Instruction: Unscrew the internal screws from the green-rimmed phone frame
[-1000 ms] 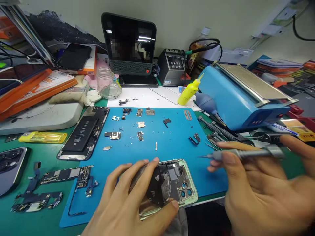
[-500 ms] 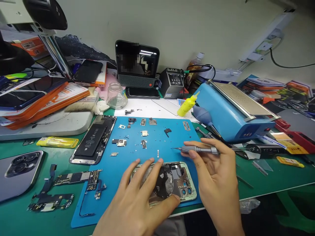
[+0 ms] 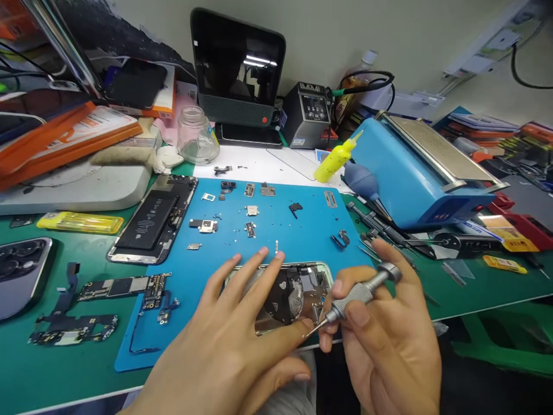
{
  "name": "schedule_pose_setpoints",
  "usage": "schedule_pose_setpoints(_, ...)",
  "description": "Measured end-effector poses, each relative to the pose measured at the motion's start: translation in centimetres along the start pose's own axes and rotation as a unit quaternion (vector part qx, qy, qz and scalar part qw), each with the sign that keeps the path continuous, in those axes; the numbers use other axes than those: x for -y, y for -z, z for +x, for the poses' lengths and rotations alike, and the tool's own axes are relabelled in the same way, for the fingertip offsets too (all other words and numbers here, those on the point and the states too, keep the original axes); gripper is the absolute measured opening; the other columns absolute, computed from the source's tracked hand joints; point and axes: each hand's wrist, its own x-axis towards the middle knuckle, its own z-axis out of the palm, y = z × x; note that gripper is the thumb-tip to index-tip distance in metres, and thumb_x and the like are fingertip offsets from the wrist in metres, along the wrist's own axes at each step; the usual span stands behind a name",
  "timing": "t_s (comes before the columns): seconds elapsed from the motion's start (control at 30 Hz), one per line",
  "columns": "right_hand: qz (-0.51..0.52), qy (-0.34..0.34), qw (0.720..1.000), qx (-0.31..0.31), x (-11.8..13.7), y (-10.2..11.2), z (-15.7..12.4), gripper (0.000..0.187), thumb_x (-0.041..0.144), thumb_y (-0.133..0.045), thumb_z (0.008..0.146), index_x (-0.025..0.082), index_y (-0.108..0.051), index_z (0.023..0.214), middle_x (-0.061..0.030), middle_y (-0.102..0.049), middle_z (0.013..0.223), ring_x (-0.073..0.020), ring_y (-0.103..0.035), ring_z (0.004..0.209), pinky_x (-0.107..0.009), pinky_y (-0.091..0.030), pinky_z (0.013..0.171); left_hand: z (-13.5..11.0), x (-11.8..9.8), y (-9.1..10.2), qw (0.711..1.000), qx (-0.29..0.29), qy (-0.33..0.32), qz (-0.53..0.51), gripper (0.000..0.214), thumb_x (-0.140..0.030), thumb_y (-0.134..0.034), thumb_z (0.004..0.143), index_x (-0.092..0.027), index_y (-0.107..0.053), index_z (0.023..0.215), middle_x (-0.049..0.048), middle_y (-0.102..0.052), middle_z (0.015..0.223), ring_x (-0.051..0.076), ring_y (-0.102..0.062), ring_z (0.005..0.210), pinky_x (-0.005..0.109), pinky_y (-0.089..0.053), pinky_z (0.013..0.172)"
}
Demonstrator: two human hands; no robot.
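An opened phone frame [image 3: 298, 288] with a pale green rim lies at the near edge of the blue work mat [image 3: 276, 230]. My left hand [image 3: 233, 340] rests flat across it, fingers spread on top and thumb against its near side. My right hand [image 3: 384, 334] pinches a grey metal screwdriver [image 3: 356, 297]. The tool slants down to the left, and its tip sits at the frame's near right corner beside my left thumb. Small brackets and screws [image 3: 246, 219] lie scattered on the mat beyond the frame.
A second phone chassis with a black battery [image 3: 151, 222] lies left of the mat, with a logic board and flex cables [image 3: 116, 288] nearer me. A blue heating machine [image 3: 423, 167], yellow bottle [image 3: 334, 158], tweezers [image 3: 380, 227], glass jar [image 3: 194, 138] and dark screen [image 3: 237, 63] stand behind.
My right hand has swung the screwdriver from level above the mat down to the frame's near right corner. My left hand has stayed on the frame.
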Motion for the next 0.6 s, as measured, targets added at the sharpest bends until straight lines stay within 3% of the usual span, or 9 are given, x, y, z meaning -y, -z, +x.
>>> schedule_pose_setpoints(0.1,-0.021,0.006,1.0,0.004,0.0,-0.3,-0.7,0.054,0.025,-0.081,0.108,0.046,-0.063,0.154,0.0027,-0.075,0.1,-0.0131,-0.073,0.066,-0.024,-0.066,0.055,-0.1,-0.2,0.0,1.0,-0.005,0.007,-0.005,0.042,-0.042,-0.049,0.125,-0.054,-0.068,0.161,0.0075,-0.042,0.191,0.037,-0.035,0.18,0.074,-0.055,0.129)
schedule_pose_setpoints(0.23,-0.048,-0.008,0.997,-0.062,0.8,-2.2,-1.3,0.051,0.028,-0.081,0.107,0.04,-0.062,0.153,0.0009,-0.073,0.095,-0.0157,-0.069,0.067,-0.028,-0.066,0.057,0.0,-0.4,0.2,1.0,-0.011,0.018,-0.017,0.043,-0.034,-0.05,0.124,-0.051,-0.073,0.156,0.0076,-0.043,0.191,0.035,-0.036,0.18,0.072,-0.054,0.131)
schedule_pose_setpoints(0.37,-0.047,-0.016,0.996,-0.081,1.4,-3.5,-1.8,0.051,0.022,-0.076,0.108,0.04,-0.062,0.153,0.0002,-0.071,0.095,-0.0175,-0.064,0.07,-0.032,-0.067,0.06,0.6,-0.6,0.8,0.999,-0.018,0.025,-0.034,0.038,-0.04,-0.054,0.123,-0.05,-0.077,0.152,0.0104,-0.058,0.181,0.039,-0.05,0.172,0.075,-0.058,0.125)
schedule_pose_setpoints(0.47,-0.049,-0.007,0.996,-0.07,0.9,-2.9,-1.6,0.051,0.022,-0.075,0.109,0.042,-0.064,0.154,0.0002,-0.071,0.095,-0.0175,-0.064,0.073,-0.029,-0.066,0.059,1.3,-0.7,1.3,0.998,-0.035,0.026,-0.04,0.032,-0.042,-0.058,0.122,-0.047,-0.084,0.141,0.0142,-0.066,0.172,0.044,-0.062,0.162,0.078,-0.065,0.115)
schedule_pose_setpoints(0.6,-0.052,0.04,0.998,-0.022,-0.3,-0.8,-0.9,0.054,0.024,-0.079,0.106,0.043,-0.066,0.155,-0.0004,-0.074,0.093,-0.0178,-0.072,0.073,-0.025,-0.065,0.055,2.0,-0.7,1.8,0.998,-0.043,0.019,-0.035,0.031,-0.037,-0.063,0.119,-0.044,-0.087,0.137,0.0171,-0.069,0.167,0.048,-0.067,0.156,0.078,-0.068,0.11)
